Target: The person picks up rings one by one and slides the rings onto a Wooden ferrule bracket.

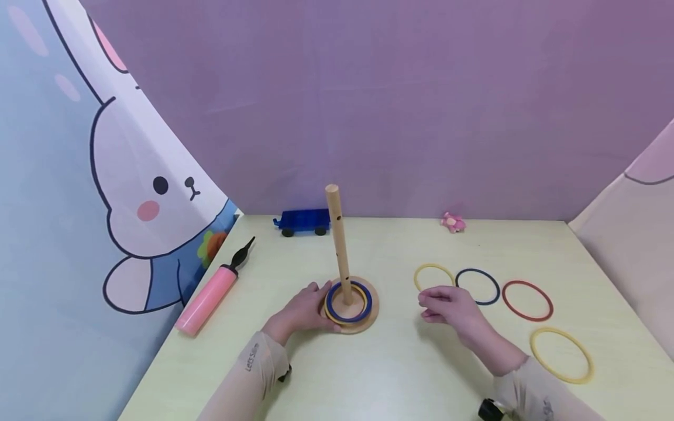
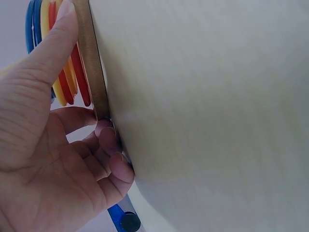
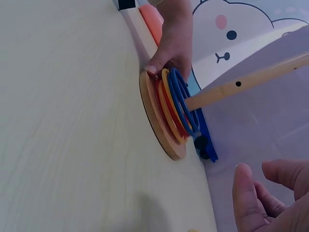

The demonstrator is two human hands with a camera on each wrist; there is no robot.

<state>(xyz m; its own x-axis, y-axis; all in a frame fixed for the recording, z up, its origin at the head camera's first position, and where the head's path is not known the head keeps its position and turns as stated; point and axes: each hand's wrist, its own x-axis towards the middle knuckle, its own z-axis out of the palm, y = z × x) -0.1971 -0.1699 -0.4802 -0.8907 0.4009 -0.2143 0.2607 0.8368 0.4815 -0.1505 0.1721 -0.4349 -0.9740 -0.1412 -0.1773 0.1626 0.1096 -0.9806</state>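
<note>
A wooden ring-toss stand (image 1: 339,245), a round base with an upright peg, is on the table. Around the foot of the peg lies a stack of blue, yellow and red rings (image 3: 178,104), blue on top. My left hand (image 1: 305,310) grips the edge of the base (image 2: 91,58) from the left, thumb on the near side beside the rings. Over the table to the right, my right hand (image 1: 453,310) has its fingers loosely bent. In the right wrist view, thumb and fingertips (image 3: 244,181) are apart with nothing between them. A yellow ring (image 1: 433,265) lies just beyond that hand.
To the right lie a blue ring (image 1: 477,270), a red ring (image 1: 550,304) and another yellow ring (image 1: 579,380). A pink hand pump (image 1: 207,298) is at the left edge. Along the back are a blue toy wagon (image 1: 302,220) and a small pink toy (image 1: 453,222).
</note>
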